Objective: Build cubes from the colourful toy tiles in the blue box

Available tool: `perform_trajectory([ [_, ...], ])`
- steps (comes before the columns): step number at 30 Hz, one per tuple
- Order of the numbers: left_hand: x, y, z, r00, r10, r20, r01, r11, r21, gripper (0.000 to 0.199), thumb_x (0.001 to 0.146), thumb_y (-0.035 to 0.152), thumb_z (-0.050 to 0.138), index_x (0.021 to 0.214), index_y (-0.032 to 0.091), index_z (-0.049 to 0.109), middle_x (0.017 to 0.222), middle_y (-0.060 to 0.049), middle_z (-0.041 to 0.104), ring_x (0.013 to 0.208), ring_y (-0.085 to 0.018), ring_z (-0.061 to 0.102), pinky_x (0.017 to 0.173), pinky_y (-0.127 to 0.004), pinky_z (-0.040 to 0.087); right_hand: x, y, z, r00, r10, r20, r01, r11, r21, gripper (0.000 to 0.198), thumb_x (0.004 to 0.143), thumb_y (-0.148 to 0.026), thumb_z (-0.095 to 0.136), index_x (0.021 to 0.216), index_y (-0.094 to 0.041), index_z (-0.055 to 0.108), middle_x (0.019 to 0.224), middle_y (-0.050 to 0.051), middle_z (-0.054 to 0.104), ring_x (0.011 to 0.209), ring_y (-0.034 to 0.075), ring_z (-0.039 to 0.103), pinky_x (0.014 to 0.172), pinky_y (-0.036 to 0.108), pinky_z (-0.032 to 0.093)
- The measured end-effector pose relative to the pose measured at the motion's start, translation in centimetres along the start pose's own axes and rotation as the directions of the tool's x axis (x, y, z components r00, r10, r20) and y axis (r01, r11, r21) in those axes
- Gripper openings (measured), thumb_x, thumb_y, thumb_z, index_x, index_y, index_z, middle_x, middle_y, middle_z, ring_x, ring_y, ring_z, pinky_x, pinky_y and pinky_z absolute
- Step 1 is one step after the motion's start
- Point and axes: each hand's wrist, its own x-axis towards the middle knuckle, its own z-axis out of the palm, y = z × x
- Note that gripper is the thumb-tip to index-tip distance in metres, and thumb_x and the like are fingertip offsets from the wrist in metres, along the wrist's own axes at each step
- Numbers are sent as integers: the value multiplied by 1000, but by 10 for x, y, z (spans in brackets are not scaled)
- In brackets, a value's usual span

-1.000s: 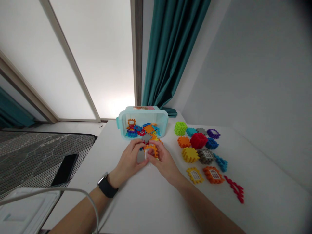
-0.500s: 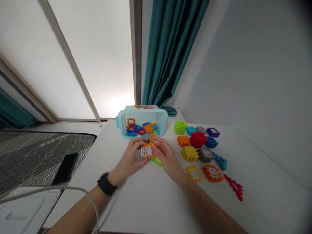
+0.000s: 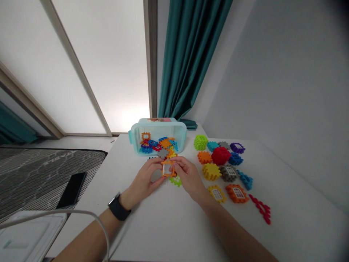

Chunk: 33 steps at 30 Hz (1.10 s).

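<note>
In front of the bin, my left hand and my right hand are closed from both sides on an orange toothed square frame. My left fingers and thumb curve round its left side, and my right thumb and fingers pinch the right side. White shows along the frame's left inner edge; how the white window piece sits there I cannot tell. A lime green toothed piece lies on the table just below the frame.
A light blue bin lies with its opening towards me, with colourful toothed pieces inside and spilling out. To the right are assembled blocks, such as a red one and a yellow one, and a red strip. A cable crosses my left forearm.
The white window piece was plainly visible left of the orange frame's opening; now only white along the edge shows. Both hands stay in nearly the same place.
</note>
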Motion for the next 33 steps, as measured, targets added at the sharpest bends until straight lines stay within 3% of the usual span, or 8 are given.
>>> perform_trajectory([
  [10,1,2,-3,1000,5,-2,-5,999,41,28,93,19,61,121,26,60,124,-11,55,117,-24,57,98,-43,53,-1,3,-7,991,-111,80,119,988,-94,25,92,-41,56,110,-25,65,108,5,70,95,19,65,84,34,51],
  [15,0,1,-1,1000,21,-21,-20,999,47,27,92,18,62,119,26,60,125,-11,55,116,-24,58,96,-42,53,-3,2,-3,984,-71,163,63,997,51,28,90,-38,62,114,-25,60,104,4,68,88,17,64,75,30,51],
  [19,0,1,0,998,29,-47,-28,999,33,36,90,18,65,124,25,53,123,-11,59,117,-24,58,100,-44,52,-4,1,4,989,-21,148,1,991,133,33,83,-37,70,111,-25,59,100,2,69,87,16,64,74,28,50],
  [26,0,2,0,999,15,-51,-15,1000,-1,37,91,22,65,125,26,50,122,-11,62,117,-25,60,98,-46,53,-4,-1,6,995,8,102,-23,989,144,32,80,-34,69,109,-25,59,95,1,69,82,16,63,67,27,48],
  [33,1,3,1,998,-30,-64,28,999,-31,36,90,23,67,123,24,53,119,-11,65,114,-25,62,96,-46,53,-3,3,5,994,-44,98,39,998,54,30,83,-31,66,112,-26,58,100,2,70,90,18,67,78,31,52],
])
